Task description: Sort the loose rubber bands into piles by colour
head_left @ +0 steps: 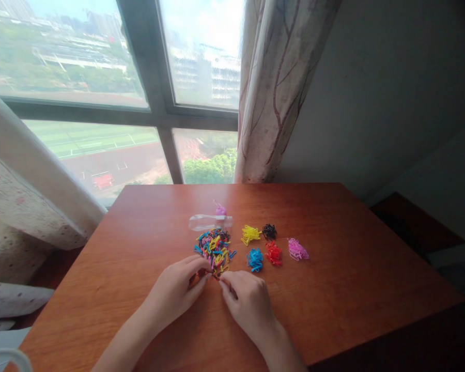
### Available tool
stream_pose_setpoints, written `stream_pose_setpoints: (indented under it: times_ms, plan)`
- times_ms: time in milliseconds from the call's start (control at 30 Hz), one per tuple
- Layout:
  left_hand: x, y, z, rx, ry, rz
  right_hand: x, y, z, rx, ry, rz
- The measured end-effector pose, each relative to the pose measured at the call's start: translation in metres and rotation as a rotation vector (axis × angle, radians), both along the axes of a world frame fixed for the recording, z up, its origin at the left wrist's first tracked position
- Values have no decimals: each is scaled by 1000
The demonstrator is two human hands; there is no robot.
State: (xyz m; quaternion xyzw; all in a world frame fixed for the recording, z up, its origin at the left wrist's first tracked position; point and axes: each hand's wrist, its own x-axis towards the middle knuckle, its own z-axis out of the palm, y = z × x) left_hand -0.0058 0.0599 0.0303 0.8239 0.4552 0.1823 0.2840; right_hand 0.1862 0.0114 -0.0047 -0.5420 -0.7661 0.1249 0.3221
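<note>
A mixed heap of small coloured rubber bands (214,245) lies on the table, just beyond my hands. My left hand (180,284) is closed in a pinch at the near edge of this heap. Facing it, my right hand (248,297) pinches too, thumb against fingertips. A small dark rubber band (216,277) spans the short gap between both sets of fingertips. To the right of the heap lie single-colour piles: yellow bands (250,235), black bands (269,231), blue bands (254,260), red bands (273,254) and pink bands (298,249).
Behind the heap a clear plastic bottle (205,222) lies on its side, with a pink cap-like piece (220,210) beside it. The brown wooden table (352,289) reaches back to a window (160,93) with a curtain (271,88). A white curved object (8,354) stands at lower left.
</note>
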Motion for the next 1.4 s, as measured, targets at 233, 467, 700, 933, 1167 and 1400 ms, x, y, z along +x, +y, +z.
stream_pose_setpoints:
  times_ms: [233, 467, 700, 933, 1167, 1400]
  plan:
    - [-9, 4, 1, -52, -28, 18, 9, -5, 1, 0, 63, -83]
    - [-17, 7, -3, -31, 41, 40, 51, -8, 0, 81, 93, -237]
    - [-14, 7, -3, 23, 67, 60, 105, -2, -8, 125, -3, -436]
    - [-8, 5, -2, 73, 78, 72, 116, 0, -13, 102, -67, -421]
    - [10, -4, -5, 105, 142, 7, 106, -1, -8, 116, -61, -415]
    - [20, 0, -1, 166, 297, 11, 68, -2, -3, 95, 36, -290]
